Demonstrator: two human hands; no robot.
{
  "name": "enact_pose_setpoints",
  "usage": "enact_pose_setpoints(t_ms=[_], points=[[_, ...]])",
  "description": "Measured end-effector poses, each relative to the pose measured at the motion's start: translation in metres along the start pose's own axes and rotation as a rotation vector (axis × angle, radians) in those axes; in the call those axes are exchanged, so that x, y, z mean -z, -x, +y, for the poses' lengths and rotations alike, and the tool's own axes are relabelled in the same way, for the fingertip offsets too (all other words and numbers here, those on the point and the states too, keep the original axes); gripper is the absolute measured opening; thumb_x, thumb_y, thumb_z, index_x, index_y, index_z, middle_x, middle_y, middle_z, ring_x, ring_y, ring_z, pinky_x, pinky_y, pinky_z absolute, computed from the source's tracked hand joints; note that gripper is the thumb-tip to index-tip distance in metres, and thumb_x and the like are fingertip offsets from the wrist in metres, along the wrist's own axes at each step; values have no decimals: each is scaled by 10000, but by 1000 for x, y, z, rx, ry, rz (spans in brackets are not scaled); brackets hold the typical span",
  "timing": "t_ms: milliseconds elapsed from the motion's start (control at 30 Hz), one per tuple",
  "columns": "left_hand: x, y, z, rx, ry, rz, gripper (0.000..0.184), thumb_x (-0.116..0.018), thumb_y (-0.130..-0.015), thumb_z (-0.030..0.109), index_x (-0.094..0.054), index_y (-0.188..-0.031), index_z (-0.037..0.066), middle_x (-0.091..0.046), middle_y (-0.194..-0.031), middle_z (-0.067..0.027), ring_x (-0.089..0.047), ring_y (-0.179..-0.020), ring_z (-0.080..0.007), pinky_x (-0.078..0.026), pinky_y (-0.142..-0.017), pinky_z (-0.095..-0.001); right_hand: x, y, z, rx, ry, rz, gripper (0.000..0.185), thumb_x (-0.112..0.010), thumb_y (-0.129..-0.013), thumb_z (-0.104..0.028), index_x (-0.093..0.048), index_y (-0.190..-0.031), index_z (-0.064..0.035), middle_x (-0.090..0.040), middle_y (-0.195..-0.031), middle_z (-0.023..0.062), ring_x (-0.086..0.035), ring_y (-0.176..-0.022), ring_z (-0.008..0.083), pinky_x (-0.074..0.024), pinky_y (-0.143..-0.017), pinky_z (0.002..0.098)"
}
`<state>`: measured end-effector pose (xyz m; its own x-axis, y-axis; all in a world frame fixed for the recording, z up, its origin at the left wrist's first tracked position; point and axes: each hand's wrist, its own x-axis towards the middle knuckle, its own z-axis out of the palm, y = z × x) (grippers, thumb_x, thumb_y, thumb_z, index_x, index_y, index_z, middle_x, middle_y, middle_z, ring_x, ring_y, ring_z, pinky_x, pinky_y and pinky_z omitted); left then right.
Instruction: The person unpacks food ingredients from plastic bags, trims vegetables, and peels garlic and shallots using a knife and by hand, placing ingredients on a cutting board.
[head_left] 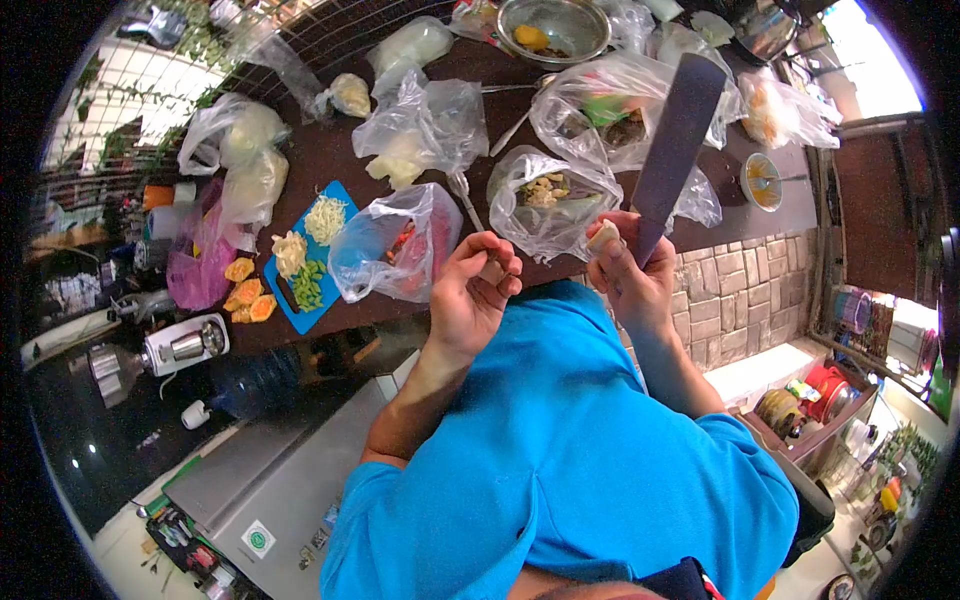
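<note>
The right hand (632,268) is grasping a broad-bladed knife (680,145) by its handle, and its thumb and fingertips are also pinching a pale, clove-like piece (603,236). The dark blade is rising up and away from those fingers, leaning to their right, while the pale piece is sitting at the fingertips, on the side facing the left hand (472,295). The left fingers are curling loosely inward, well apart from the knife; whether they are pinching anything small, I cannot tell.

Just beyond the gap between the 2 sets of fingers, an open plastic bag (550,195) is holding pale pieces. Just left of the left fingers, a clear bag (390,245) is showing something red inside. Farther left, a blue cutting board (303,322) is carrying 3 piles: white shreds (324,220), pale slices (290,254) and green pieces (308,287). Orange-fleshed pieces (244,294) are lying beyond the board, near a pink bag (198,250).

Well to the right of the right fingers, a small bowl (766,204) is holding something yellow. Far beyond both hands, a metal bowl (575,55) is standing on the dark brown table (320,155).
</note>
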<state>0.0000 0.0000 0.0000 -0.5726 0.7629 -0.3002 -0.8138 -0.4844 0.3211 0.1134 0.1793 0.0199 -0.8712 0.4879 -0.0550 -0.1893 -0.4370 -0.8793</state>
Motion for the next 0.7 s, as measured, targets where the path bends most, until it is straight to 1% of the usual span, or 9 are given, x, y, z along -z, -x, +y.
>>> enact_pose_setpoints(t_ms=[67,100,200,233,300,467,567,633,700], points=[[-3,1,-6,-63,-170,78,178,-503,-943,171,-597,-1024,43,-606,-980,-77,-589,-839,-180,-483,-668,-292,13,1,-1,6,60,89,270,-592,-927,-112,-565,-1165,10,-613,-984,92,-463,-611,60,-381,-477,219],[1,13,-1,-60,-133,92,178,-503,-943,171,-597,-1024,43,-606,-980,-77,-589,-839,-180,-483,-668,-292,3,5,-5,-21,88,89,270,-592,-927,-112,-565,-1165,10,-613,-984,92,-463,-611,60,-381,-477,219],[8,13,11,-82,-129,104,172,-501,-934,152,-599,-1004,29,-606,-952,-80,-567,-784,-158,-454,-627,-279,3,-12,-2,82,60,213,271,-579,-943,-141,-563,-1168,9,-604,-975,75,-405,-576,23,-334,-473,204],[14,14,12,-66,-101,51,173,-500,-932,144,-597,-1006,22,-603,-940,-81,-559,-764,-153,-448,-620,-276,1,-14,-4,84,59,212,271,-579,-943,-141,-563,-1168,9,-604,-975,75,-405,-576,23,-334,-473,204],[18,17,13,-44,-68,-5,174,-498,-930,136,-595,-1008,16,-600,-928,-81,-551,-745,-147,-442,-612,-274,-3,-16,-13,70,11,299,265,-643,-913,-168,-608,-1083,32,-561,-726,8,-471,-503,59,-366,-435,220],[12,28,17,-5,-124,84,143,-493,-859,33,-595,-958,12,-579,-882,-73,-542,-718,-143,-438,-593,-272,-17,-11,-13,85,8,297,262,-632,-923,-197,-605,-1054,28,-557,-748,10,-460,-534,57,-362,-465,214],[26,37,17,-20,-202,-2,183,-503,-804,-16,-599,-956,17,-575,-881,-78,-545,-734,-152,-441,-587,-276,-26,-3,-3,88,55,285,268,-651,-910,-214,-612,-1040,17,-582,-746,11,-477,-547,60,-373,-483,213],[38,42,27,-17,-205,-25,164,-509,-798,-21,-589,-933,25,-560,-873,-72,-541,-748,-156,-443,-593,-276,-35,5,10,-21,234,286,242,-632,-906,-140,-558,-1099,-14,-597,-842,33,-425,-534,48,-348,-473,208],[44,45,36,-20,-197,-67,147,-514,-792,-27,-579,-910,32,-546,-866,-67,-537,-763,-160,-446,-599,-276,-56,10,21,9,210,205,240,-657,-881,-110,-567,-1082,-17,-620,-844,47,-492,-563,67,-378,-479,215]])
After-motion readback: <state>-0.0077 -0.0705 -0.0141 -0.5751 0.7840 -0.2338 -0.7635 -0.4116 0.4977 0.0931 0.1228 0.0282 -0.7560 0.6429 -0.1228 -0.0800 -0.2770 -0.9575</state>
